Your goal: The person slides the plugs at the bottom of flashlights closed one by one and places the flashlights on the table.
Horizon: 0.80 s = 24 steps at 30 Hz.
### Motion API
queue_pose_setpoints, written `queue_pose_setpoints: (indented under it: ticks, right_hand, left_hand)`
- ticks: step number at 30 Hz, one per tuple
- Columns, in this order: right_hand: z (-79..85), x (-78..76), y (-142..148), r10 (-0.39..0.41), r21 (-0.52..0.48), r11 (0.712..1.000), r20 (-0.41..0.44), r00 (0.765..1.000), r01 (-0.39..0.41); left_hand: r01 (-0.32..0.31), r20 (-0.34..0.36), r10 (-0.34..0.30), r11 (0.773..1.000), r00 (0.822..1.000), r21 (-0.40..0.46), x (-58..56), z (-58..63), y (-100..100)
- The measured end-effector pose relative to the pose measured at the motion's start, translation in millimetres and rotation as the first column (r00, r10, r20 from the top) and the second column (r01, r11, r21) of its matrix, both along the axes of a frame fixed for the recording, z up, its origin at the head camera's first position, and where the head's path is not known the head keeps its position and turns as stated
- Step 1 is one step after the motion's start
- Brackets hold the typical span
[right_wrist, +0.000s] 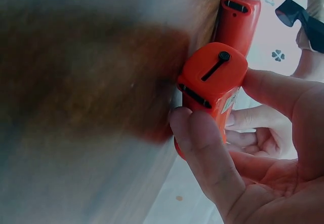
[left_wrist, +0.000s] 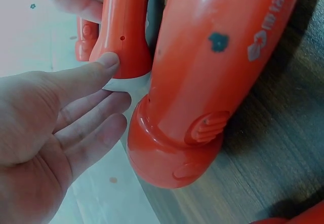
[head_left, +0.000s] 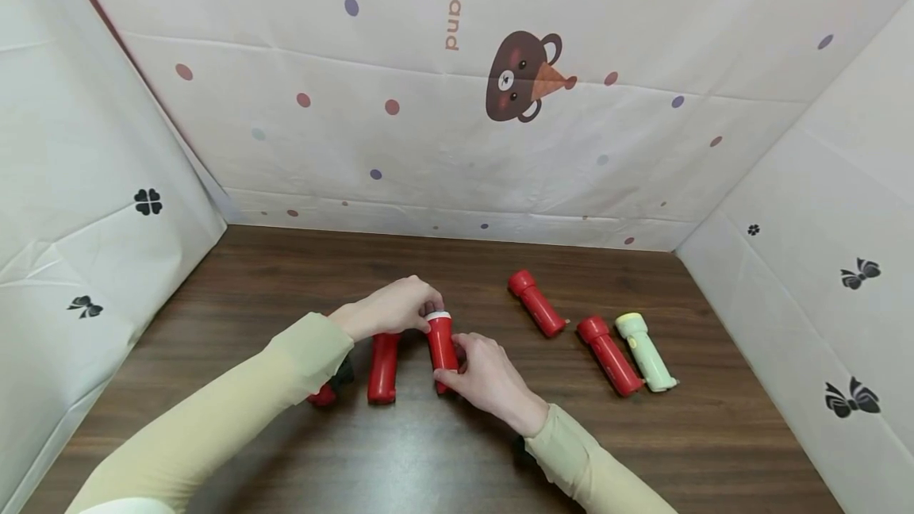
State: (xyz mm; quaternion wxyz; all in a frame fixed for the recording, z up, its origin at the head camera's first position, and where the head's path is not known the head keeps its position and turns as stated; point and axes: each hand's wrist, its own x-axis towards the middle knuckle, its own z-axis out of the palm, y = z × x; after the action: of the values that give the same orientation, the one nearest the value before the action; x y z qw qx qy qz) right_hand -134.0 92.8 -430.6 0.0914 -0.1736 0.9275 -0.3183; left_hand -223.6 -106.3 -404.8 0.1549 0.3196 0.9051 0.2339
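Note:
A red flashlight [head_left: 442,346] with a white rim at its wide far end is between my two hands. My left hand [head_left: 401,304] pinches that wide end, the thumb [left_wrist: 109,61] on the red flare and the other fingers by the rim. My right hand [head_left: 493,377] holds the body near the tail, with thumb and fingers on opposite sides. The right wrist view shows the red tail end [right_wrist: 215,72] with a black slot and a small round fitting. A second red flashlight [head_left: 383,369] lies beside it on the left, partly under my left hand.
To the right lie two red flashlights [head_left: 537,304] and a pale green flashlight [head_left: 647,353] on the dark wood table [head_left: 457,450]. Another red piece [head_left: 323,396] shows beneath my left forearm, mostly hidden. A printed white sheet [head_left: 428,141] hangs behind and at both sides.

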Motion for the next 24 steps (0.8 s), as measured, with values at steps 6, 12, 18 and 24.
queue_pose_setpoints:
  ticks: [6, 12, 18, 24]
  right_hand:
    - [-1.3, 3.0, -3, 0.001, 0.013, 1.0, -0.026, 1.0, -0.001]
    - [-1.2, 5.5, -5, -0.001, 0.036, 0.999, -0.05, 0.999, 0.003]
    - [-0.3, 8.6, -8, 0.005, 0.058, 0.998, -0.071, 0.997, -0.001]
    - [0.0, 10.6, -9, 0.009, 0.077, 0.997, -0.098, 0.995, -0.001]
  left_hand:
    - [-0.002, 0.009, 0.002, 1.0, 1.0, 0.002, -0.5, -0.9, -1]
    - [0.006, -0.001, -0.006, 1.0, 1.0, -0.009, -0.2, -0.7, -1]
    - [0.009, 0.002, -0.008, 1.0, 1.0, -0.009, 1.0, -0.4, -1]
    - [0.006, 0.013, -0.006, 1.0, 1.0, 0.003, 1.8, -2.5, -3]
